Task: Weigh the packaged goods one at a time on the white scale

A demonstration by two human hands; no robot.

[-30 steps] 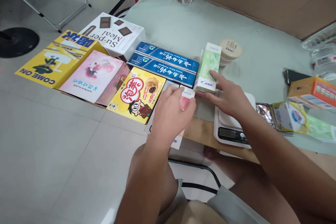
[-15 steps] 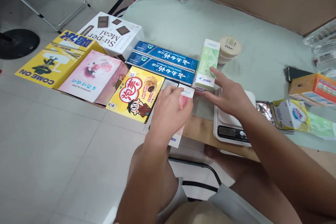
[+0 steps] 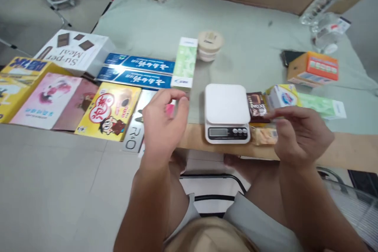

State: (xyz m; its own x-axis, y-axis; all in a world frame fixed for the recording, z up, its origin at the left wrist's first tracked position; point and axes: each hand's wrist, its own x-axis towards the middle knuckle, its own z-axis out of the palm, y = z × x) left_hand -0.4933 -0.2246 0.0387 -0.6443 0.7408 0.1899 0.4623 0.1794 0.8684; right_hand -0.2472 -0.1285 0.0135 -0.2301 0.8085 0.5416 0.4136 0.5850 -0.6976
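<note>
My left hand hovers by the table edge with thumb and fingers apart, holding nothing. It partly covers a narrow white and pink carton and is beside a grey box. A green and white carton lies just beyond its fingers. My right hand, slightly blurred, is also open and empty. Under or beside its fingertips are a brown snack packet and a small clear packet of pale food; contact cannot be made out. Between the hands stands a white digital scale.
Left are two blue toothpaste boxes, a yellow snack box, a pink box and a white box. A Dove jar stands behind. Right are a yellow and white box, an orange box and plastic bottles.
My right hand has left the green and white carton and swung right to the snack packets. My left hand has lifted off the narrow carton. The view has turned right.
</note>
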